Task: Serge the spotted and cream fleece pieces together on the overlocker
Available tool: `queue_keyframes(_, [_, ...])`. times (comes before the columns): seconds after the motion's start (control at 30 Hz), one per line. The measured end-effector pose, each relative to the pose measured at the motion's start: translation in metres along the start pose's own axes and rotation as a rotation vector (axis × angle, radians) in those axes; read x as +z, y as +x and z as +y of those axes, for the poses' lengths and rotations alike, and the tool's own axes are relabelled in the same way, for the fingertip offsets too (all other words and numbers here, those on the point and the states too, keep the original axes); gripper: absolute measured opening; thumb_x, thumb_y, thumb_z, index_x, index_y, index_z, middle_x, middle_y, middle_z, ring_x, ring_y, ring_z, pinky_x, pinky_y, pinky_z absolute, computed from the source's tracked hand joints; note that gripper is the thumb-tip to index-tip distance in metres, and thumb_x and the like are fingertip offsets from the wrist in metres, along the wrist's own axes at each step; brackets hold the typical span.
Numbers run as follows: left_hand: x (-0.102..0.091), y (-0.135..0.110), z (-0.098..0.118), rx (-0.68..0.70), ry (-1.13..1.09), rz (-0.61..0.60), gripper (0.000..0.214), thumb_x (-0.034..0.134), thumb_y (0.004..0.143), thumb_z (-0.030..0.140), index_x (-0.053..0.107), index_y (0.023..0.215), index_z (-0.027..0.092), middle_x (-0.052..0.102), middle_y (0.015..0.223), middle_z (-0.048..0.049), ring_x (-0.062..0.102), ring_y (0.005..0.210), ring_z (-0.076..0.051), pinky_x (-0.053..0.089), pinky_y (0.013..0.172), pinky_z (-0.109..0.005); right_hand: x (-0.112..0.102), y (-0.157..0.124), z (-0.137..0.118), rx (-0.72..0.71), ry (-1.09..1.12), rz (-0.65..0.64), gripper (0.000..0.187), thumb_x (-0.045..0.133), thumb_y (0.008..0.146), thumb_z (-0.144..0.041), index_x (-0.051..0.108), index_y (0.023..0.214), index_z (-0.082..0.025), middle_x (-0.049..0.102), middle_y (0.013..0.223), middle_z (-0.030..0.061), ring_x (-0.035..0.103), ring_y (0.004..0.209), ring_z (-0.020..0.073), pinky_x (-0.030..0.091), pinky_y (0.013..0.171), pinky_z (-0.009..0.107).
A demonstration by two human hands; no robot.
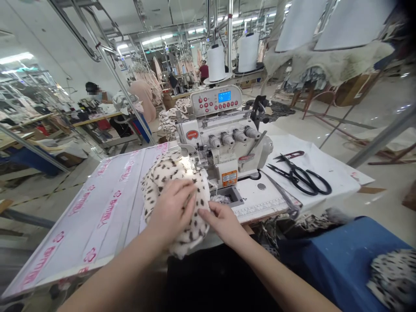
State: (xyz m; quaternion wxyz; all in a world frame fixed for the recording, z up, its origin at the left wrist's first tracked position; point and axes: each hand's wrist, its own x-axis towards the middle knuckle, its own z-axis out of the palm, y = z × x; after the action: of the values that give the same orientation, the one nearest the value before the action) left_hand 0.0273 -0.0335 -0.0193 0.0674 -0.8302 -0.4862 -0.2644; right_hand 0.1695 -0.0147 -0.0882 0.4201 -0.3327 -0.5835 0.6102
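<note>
A white plush fabric piece (pixel 175 169) with dark spots lies at the front of an overlock sewing machine (pixel 224 138), its far edge under the lit needle area. My left hand (pixel 173 206) rests on top of the cloth with its fingers bent together, gripping a fold. At the cloth's right edge, my right hand (pixel 224 219) pinches the border between thumb and fingers. The near end of the fabric hangs over the table's front edge. What lies beneath the cloth is hidden.
Black scissors (pixel 303 175) and a small thread snipper (pixel 290 155) lie right of the machine. White thread cones (pixel 216 63) stand behind it. A blue-covered surface (pixel 354 255) with spotted cloth is at the lower right. Another person (pixel 94 91) sits at the far left.
</note>
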Motion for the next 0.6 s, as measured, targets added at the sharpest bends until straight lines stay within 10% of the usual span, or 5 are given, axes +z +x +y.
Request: queue_keyframes(0.6, [0.005, 0.017, -0.023, -0.004, 0.229, -0.116, 0.03, 0.037, 0.087, 0.019, 0.055, 0.111, 0.012, 0.054, 0.108, -0.0087, 0.044, 0.099, -0.021, 0.041, 0.088, -0.037, -0.002, 0.007, 0.006, -0.003, 0.115, -0.092, 0.032, 0.052, 0.078, -0.045, 0.049, 0.065, -0.016, 0.045, 0.061, -0.0022, 0.04, 0.059, 0.0109, 0.035, 0.056, 0.021])
